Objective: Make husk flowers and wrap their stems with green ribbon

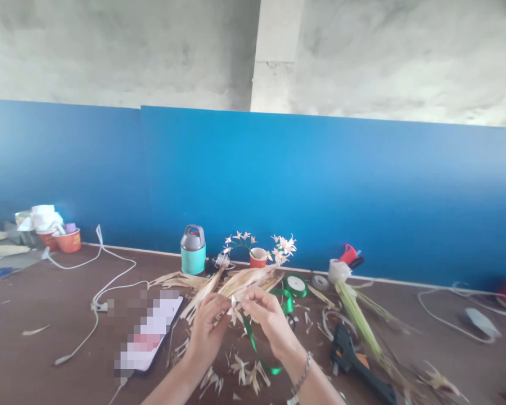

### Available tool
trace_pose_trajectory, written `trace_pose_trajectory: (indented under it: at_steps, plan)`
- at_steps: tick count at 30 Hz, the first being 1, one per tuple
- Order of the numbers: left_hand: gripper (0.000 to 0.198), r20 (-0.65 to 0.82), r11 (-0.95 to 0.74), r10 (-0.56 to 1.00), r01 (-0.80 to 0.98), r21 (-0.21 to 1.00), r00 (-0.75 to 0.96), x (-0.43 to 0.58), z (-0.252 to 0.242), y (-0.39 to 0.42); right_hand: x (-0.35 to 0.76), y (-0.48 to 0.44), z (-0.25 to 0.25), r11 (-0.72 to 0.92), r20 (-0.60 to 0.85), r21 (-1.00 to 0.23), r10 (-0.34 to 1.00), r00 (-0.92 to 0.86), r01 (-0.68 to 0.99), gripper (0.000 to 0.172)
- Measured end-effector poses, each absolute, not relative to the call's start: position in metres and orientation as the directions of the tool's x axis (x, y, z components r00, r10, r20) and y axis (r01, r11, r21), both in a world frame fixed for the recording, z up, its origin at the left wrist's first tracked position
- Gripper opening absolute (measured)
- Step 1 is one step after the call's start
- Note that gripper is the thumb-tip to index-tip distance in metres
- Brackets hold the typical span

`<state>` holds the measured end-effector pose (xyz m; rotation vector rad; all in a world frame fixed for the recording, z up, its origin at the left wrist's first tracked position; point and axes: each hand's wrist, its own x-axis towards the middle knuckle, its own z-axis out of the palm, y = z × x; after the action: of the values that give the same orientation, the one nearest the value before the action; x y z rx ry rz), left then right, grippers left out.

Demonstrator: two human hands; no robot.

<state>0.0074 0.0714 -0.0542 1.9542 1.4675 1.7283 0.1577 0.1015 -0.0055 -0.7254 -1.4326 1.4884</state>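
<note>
Nearest the camera, the right hand (270,320) and the left hand (206,332) meet above the brown desk (46,337), each grip pinched narrow on one small pale flower (235,310) held between the fingertips, just in front of a bundle of dried leaf strips (227,284). The step in hand looks like shaping or joining that flower's petals. It seems to call for a fine, steady fingertip hold rather than force, since the piece is thin and light. Counted on the desk: one green ribbon (257,351) trailing from one ribbon spool (296,285), one black glue gun (354,360) to the right, one phone (149,334) to the left, one teal flask (193,249), one red cup (258,257) holding two flower sprigs, one grey tape roll (320,282), and about four loose flowers (244,374) by the wrists.
</note>
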Motion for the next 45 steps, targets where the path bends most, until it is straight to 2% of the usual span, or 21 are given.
trace_pose_trajectory:
  at_steps: [5,8,11,14,20,23,25,27,32,35,38,41,45]
  plan:
    - [0.019,0.695,-0.583,0.714,0.484,0.652,-0.077,0.009,-0.053,0.071,0.159,0.107,-0.012,0.01,0.068,-0.99,0.907,-0.415,-0.139,0.016]
    - [0.018,0.67,-0.57,0.741,0.485,0.663,-0.044,0.009,-0.052,0.071,0.163,0.108,-0.01,-0.02,0.066,-0.982,0.897,-0.438,-0.188,0.01]
    - [0.013,0.643,-0.553,0.766,0.51,0.659,0.0,0.01,-0.051,0.071,0.167,0.108,-0.004,0.019,0.136,-0.972,0.861,-0.49,-0.236,0.013]
    - [0.015,0.657,-0.586,0.751,0.522,0.619,0.063,0.011,-0.05,0.07,0.169,0.108,0.0,0.044,0.152,-0.975,0.845,-0.512,-0.216,0.017]
    - [0.018,0.677,-0.633,0.719,0.547,0.548,0.155,0.015,-0.047,0.066,0.164,0.111,-0.006,-0.01,0.042,-0.995,0.876,-0.48,-0.103,0.021]
    - [0.017,0.681,-0.605,0.722,0.59,0.534,0.124,0.015,-0.049,0.066,0.163,0.112,-0.01,-0.036,-0.001,-0.997,0.893,-0.45,-0.068,0.021]
    - [0.013,0.691,-0.559,0.72,0.639,0.528,0.059,0.014,-0.052,0.069,0.163,0.114,-0.012,0.055,0.091,-0.992,0.931,-0.353,-0.111,0.023]
    - [0.01,0.706,-0.499,0.708,0.692,0.522,-0.022,0.012,-0.055,0.071,0.165,0.116,-0.013,0.215,0.231,-0.972,0.943,-0.241,-0.092,0.022]
    - [0.01,0.719,-0.358,0.679,0.787,0.503,-0.15,0.008,-0.057,0.073,0.165,0.11,-0.007,0.399,0.362,-0.906,0.904,-0.229,0.142,0.019]
    - [0.01,0.707,-0.326,0.69,0.805,0.496,-0.156,0.008,-0.057,0.072,0.161,0.101,-0.002,0.583,0.529,-0.755,0.812,-0.245,0.301,0.004]
    - [0.009,0.699,-0.328,0.7,0.805,0.495,-0.145,0.009,-0.056,0.071,0.157,0.093,-0.002,0.694,0.671,-0.562,0.701,-0.244,0.45,0.007]
    - [0.01,0.682,-0.323,0.716,0.793,0.516,-0.152,0.01,-0.055,0.071,0.154,0.087,-0.006,0.721,0.73,-0.448,0.636,-0.25,0.528,0.009]
    - [0.01,0.646,-0.296,0.733,0.756,0.584,-0.213,0.011,-0.056,0.069,0.148,0.08,-0.013,0.761,0.752,-0.359,0.579,-0.316,0.539,0.011]
